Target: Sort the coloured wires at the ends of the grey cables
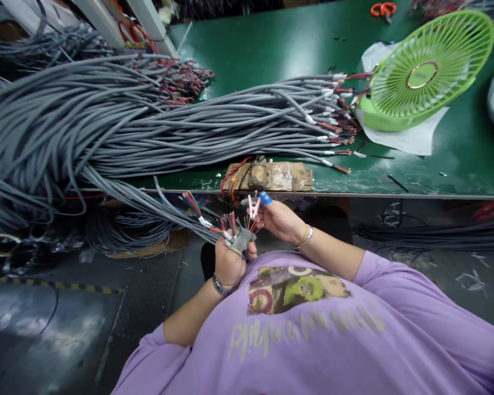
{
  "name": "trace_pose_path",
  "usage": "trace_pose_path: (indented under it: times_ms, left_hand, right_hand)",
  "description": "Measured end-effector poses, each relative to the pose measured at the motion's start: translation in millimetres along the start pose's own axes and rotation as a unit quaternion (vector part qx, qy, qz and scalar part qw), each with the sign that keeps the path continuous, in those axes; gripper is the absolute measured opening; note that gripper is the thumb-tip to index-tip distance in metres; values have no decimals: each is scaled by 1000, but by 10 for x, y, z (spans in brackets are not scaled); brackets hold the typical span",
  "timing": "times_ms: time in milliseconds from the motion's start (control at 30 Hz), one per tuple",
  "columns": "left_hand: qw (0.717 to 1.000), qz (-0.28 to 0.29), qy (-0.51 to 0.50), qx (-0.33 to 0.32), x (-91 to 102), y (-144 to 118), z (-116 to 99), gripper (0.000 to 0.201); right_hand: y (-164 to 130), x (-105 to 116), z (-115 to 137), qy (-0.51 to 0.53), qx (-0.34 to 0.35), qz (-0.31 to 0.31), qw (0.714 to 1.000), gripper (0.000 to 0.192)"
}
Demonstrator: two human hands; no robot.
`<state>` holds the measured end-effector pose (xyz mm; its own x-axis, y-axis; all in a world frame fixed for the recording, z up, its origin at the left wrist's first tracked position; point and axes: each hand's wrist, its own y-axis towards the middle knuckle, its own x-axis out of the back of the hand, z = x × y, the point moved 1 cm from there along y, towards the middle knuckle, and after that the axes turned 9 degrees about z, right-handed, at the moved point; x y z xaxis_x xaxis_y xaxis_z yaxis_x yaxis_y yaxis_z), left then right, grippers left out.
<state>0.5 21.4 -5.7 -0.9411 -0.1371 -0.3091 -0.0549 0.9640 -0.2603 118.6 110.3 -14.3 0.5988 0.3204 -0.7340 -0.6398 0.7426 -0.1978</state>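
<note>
Head view: a person in one lilac shirt sits at one green table, two bare forearms reaching in from below. On the table are one lime-green fan, resting at a tilt over white paper, one pair of orange-handled scissors at the far edge and one wooden block at the near edge. Beyond the block, a thick pile of grey cables runs from left to right, too many to count; many ends carry white sleeves and bare coloured strands.

Two hands work together just off the near edge, below the block. The left hand is closed around several held cables, their exact number unclear. Its fingers are curled tight, with a grey covering at the thumb, and coloured wires fan out above. The right hand is beside it, fingers bent and narrow at the wire ends, one digit wearing a blue cap. One pale V-shaped piece stands at these fingers; whether they pinch it or a wire, I cannot tell.
</note>
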Motion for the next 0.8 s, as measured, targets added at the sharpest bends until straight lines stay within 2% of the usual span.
trace_pose_path:
  times_ms: [100, 300, 467, 600, 800]
  left_hand:
    - [1000, -2, 3, 2, -5, -2, -7, 27]
    - [1000, -3, 7, 9, 6, 39, 38, 30]
    - [1000, -1, 7, 4, 4, 64, 79, 31]
    - [1000, -1, 3, -3, 7, 60, 84, 31]
    - [1000, -4, 9, -27, 43, 15, 109, 29]
  right_hand:
    - [34, 19, -18, 15, -13, -17, 1000, 41]
    - [99, 1, -21, 89, -18, -31, 995, 36]
    - [136, -9, -32, 106, -4, -45, 993, 33]
    - [124, -7, -48, 106, -7, -38, 994, 36]
    - [68, -17, -48, 121, -46, -22, 991, 43]
